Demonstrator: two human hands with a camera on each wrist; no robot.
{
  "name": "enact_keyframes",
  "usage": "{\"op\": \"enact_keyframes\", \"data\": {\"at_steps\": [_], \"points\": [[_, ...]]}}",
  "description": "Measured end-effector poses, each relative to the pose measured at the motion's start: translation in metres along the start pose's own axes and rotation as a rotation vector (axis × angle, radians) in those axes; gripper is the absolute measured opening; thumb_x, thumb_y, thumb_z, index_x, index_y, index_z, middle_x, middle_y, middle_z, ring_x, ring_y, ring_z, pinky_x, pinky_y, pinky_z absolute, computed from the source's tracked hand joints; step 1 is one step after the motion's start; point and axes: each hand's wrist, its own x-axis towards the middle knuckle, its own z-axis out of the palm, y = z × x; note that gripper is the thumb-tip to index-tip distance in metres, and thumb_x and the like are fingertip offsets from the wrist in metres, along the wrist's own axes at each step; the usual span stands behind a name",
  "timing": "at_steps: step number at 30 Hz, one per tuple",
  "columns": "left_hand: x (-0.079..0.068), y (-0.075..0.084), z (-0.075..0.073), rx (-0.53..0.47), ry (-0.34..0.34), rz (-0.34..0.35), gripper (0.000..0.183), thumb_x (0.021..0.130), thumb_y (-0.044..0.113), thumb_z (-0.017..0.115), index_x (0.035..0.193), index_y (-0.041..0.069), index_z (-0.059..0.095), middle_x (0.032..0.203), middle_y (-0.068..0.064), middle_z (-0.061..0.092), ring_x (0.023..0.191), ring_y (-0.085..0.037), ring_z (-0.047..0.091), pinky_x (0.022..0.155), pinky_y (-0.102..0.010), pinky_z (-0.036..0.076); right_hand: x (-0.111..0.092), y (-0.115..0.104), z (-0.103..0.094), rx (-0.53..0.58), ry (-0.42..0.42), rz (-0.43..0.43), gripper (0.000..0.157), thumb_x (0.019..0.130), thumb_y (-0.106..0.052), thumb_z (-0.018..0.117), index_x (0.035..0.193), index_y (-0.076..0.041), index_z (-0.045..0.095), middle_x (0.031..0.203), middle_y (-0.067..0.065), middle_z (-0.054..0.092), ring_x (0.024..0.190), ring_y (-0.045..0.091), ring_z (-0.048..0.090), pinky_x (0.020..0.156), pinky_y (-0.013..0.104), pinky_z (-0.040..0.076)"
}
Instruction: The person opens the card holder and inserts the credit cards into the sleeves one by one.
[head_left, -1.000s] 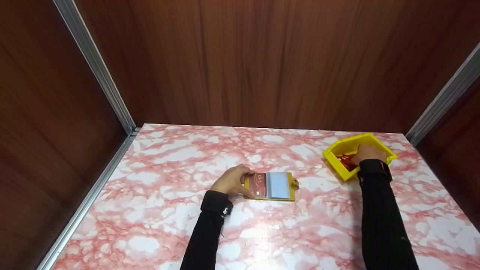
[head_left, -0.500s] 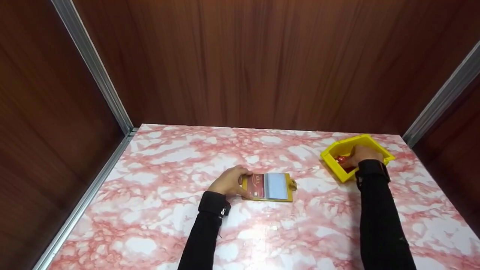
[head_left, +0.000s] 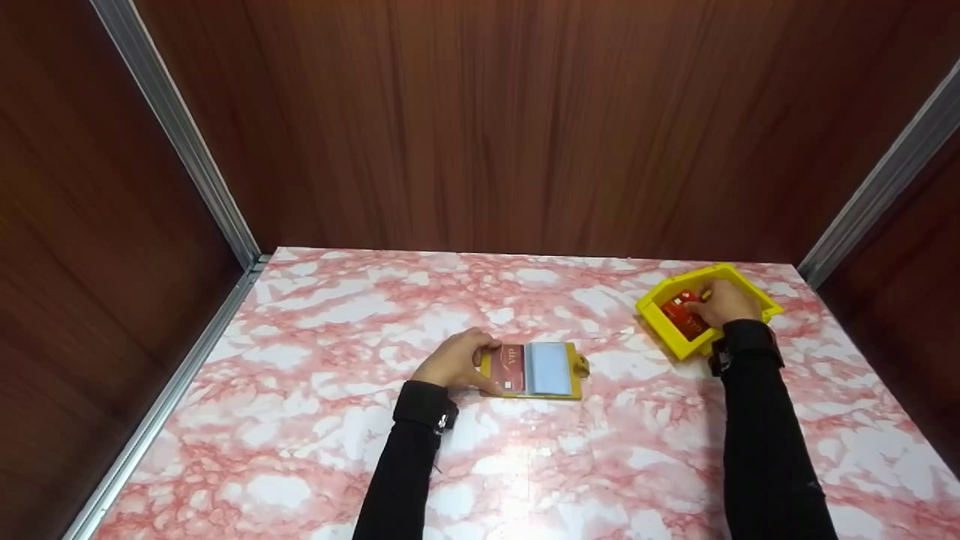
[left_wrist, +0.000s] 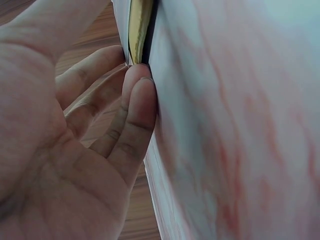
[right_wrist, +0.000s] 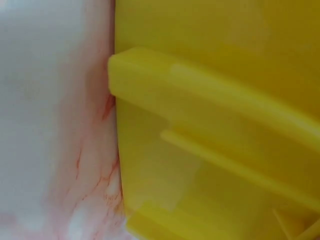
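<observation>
A yellow card holder (head_left: 576, 375) lies spread on the table. Under its left clear sleeve is a dark red VIP card (head_left: 510, 367); the right sleeve (head_left: 550, 367) looks pale blue. My left hand (head_left: 456, 361) grips the holder's left end, thumb at the near corner and fingers at the far one. In the left wrist view, fingertips (left_wrist: 141, 100) meet the holder's yellow edge (left_wrist: 140, 30). My right hand (head_left: 729, 304) reaches into a yellow bin (head_left: 670, 335) and pinches a bright red VIP card (head_left: 684, 315) at its right side. The right wrist view shows only the bin's outside (right_wrist: 160, 150) and table.
The table (head_left: 315, 420) has a pink and white marbled top. A brown wood-look wall (head_left: 480, 135) stands behind it, with further panels and metal rails (head_left: 180, 127) at the sides.
Inside the bin, my right hand has risen slightly and turned, and the red card, earlier mostly covered, now shows its face. My left hand keeps its hold on the card holder.
</observation>
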Motion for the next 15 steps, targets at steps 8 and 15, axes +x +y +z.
{"op": "enact_keyframes", "data": {"at_steps": [8,15], "points": [[-0.001,0.001,0.000,-0.013,0.005,-0.012,0.075,0.069,0.025,0.098,0.136,0.009,0.068,0.104,-0.012,0.060,0.086,-0.016,0.046,0.082,-0.034,0.041,0.000,0.001,0.007,0.045,0.145,0.005,0.033,0.106,-0.025,0.059,0.115,0.007,0.060,0.103,0.025,0.060,0.097,0.041,0.055,0.090,0.055,0.046],[0.000,-0.001,0.001,-0.004,0.009,-0.002,0.076,0.069,0.026,0.098,0.136,0.009,0.068,0.105,-0.011,0.060,0.089,-0.017,0.048,0.085,-0.035,0.042,-0.002,-0.002,0.013,0.143,0.469,0.121,0.037,0.110,-0.028,0.045,0.123,0.005,0.054,0.115,0.031,0.062,0.112,0.053,0.055,0.096,0.063,0.044]]}}
